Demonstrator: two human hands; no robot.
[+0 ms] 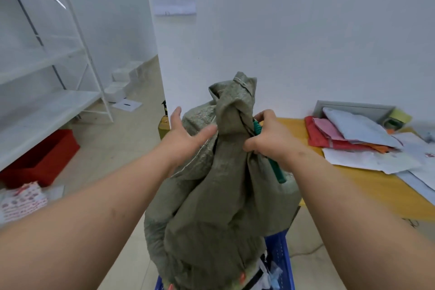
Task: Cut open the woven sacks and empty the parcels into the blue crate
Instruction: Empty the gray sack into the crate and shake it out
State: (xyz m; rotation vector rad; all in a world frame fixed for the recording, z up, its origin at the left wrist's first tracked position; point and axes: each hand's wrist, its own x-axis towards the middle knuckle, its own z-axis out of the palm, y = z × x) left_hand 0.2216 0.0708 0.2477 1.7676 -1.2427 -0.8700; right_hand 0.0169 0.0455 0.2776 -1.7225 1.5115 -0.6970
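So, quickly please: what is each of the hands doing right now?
Left hand: open, fingers straight, touching the green woven sack.
Right hand: closed, gripping the sack's neck together with a green-handled tool.

Two bare forearms are seen entering from the bottom corners — no sleeves, cuffs or gloves are worn within view. Left hand (182,133) and right hand (270,135) are bare as well — no rings, watch or wristband are seen. A few small marks are noted on each forearm. Nails are kept short.
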